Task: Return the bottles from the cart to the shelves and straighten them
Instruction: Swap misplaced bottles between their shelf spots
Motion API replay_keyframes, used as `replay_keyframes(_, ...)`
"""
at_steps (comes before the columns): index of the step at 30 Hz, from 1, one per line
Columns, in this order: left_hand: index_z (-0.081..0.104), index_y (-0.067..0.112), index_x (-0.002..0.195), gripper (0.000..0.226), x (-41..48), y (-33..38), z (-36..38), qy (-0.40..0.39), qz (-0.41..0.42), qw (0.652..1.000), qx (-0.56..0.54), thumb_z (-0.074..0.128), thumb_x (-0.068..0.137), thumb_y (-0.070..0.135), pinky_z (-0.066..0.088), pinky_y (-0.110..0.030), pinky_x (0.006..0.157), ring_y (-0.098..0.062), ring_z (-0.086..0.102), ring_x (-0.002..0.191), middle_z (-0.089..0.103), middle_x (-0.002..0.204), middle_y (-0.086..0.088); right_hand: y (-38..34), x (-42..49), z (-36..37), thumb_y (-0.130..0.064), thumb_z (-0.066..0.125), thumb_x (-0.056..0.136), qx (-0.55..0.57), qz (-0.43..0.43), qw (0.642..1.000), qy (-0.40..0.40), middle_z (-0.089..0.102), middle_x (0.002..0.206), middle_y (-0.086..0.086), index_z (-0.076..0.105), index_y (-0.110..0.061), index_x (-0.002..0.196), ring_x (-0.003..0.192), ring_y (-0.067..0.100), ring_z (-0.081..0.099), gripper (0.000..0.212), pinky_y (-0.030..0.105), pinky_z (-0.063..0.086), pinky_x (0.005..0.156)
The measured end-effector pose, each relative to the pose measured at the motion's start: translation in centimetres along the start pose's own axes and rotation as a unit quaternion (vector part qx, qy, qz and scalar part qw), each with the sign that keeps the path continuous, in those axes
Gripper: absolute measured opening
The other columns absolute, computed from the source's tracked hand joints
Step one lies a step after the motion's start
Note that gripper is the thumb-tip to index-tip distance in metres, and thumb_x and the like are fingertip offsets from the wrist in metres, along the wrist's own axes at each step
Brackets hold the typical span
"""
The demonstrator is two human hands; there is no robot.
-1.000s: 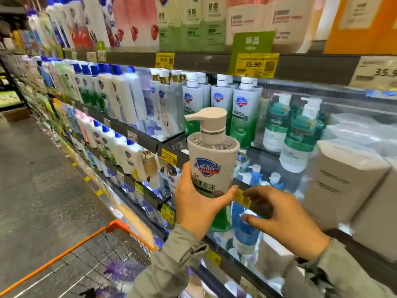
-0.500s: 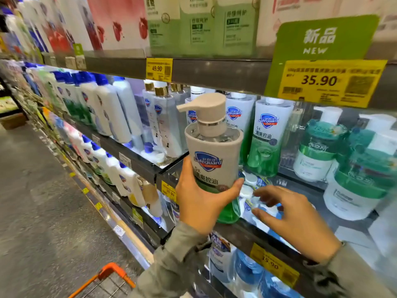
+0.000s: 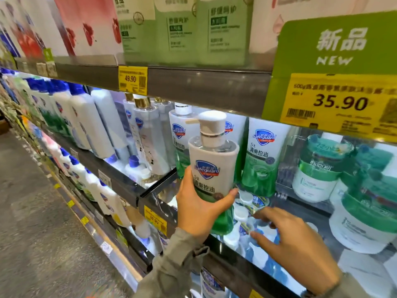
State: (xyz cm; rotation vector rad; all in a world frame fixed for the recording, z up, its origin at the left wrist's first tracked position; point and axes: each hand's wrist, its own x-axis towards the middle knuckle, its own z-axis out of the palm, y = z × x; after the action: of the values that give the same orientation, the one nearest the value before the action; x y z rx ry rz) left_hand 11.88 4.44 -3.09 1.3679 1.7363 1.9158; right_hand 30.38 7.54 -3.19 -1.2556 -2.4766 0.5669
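Note:
My left hand (image 3: 198,208) grips a white and green Safeguard pump bottle (image 3: 212,166) upright at the front edge of the middle shelf (image 3: 236,252). Its beige pump points left. Behind it stand matching Safeguard bottles (image 3: 263,155) in a row. My right hand (image 3: 294,244) reaches over the shelf with fingers spread, just right of the held bottle, holding nothing. Whether its fingertips touch the glass shelf surface is unclear. The cart is out of view.
Green and white pump jars (image 3: 318,166) fill the shelf to the right. Tall white bottles with blue caps (image 3: 86,119) line the shelf to the left. A yellow 35.90 price tag (image 3: 339,104) hangs from the upper shelf edge. Grey aisle floor (image 3: 32,222) lies at left.
The view has moved closer to the shelf and the orange cart has dropped out of sight. My left hand has carried the bottle further in toward the row. My right hand stays beside it.

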Motion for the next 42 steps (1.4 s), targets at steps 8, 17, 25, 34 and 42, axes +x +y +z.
replay_keyframes(8,0.039,0.013,0.118,0.087,-1.7,-2.5,-0.1,-0.038,0.027,0.992,0.117,0.091,0.052,0.034,0.024,0.004,0.088,0.013,0.03,0.11,0.034,0.109,0.008,-0.5,-0.4,0.1,-0.054,0.054,0.087,0.001,0.0,1.0,0.004,0.046,0.103,-0.028,0.048,-0.043,0.113,0.105,-0.002,0.05,0.029,0.024,0.044,0.087)
replay_keyframes(17,0.023,0.013,0.139,0.106,-0.2,-2.5,1.3,-0.035,0.0,0.987,0.156,0.088,0.057,0.033,0.025,-0.017,0.1,-0.004,0.029,0.115,0.027,0.12,0.008,-0.8,-0.4,0.6,-0.052,0.053,0.088,-0.016,0.021,1.0,-0.001,0.053,0.112,-0.021,0.05,-0.039,0.116,0.105,0.005,0.052,0.03,0.028,0.044,0.084)
replay_keyframes(25,0.028,0.004,0.138,0.102,2.0,-3.4,2.8,-0.033,-0.026,0.978,0.204,0.086,0.061,0.036,0.022,-0.031,0.104,-0.024,0.028,0.117,0.03,0.125,-0.011,0.4,-0.4,1.2,-0.048,0.06,0.086,-0.012,0.04,0.999,0.021,0.054,0.105,-0.019,0.054,-0.036,0.109,0.087,-0.001,0.048,0.026,0.029,0.047,0.081)
replay_keyframes(34,0.027,0.003,0.142,0.108,2.9,-3.7,4.5,0.019,-0.034,0.98,0.193,0.084,0.06,0.042,0.025,-0.03,0.103,-0.025,0.031,0.12,0.032,0.124,-0.013,0.5,-0.4,1.4,-0.04,0.066,0.084,0.039,0.038,0.998,0.036,0.056,0.095,-0.017,0.053,-0.038,0.096,0.08,-0.012,0.047,0.018,0.024,0.047,0.077)
replay_keyframes(42,0.025,0.007,0.143,0.106,3.8,-3.9,4.8,0.003,-0.062,0.976,0.208,0.084,0.062,0.041,0.023,-0.031,0.107,-0.026,0.029,0.122,0.031,0.126,-0.012,1.0,-0.2,1.6,-0.042,0.067,0.082,0.049,0.037,0.997,0.04,0.058,0.091,-0.013,0.048,-0.042,0.089,0.083,0.003,0.054,0.02,0.028,0.048,0.074)
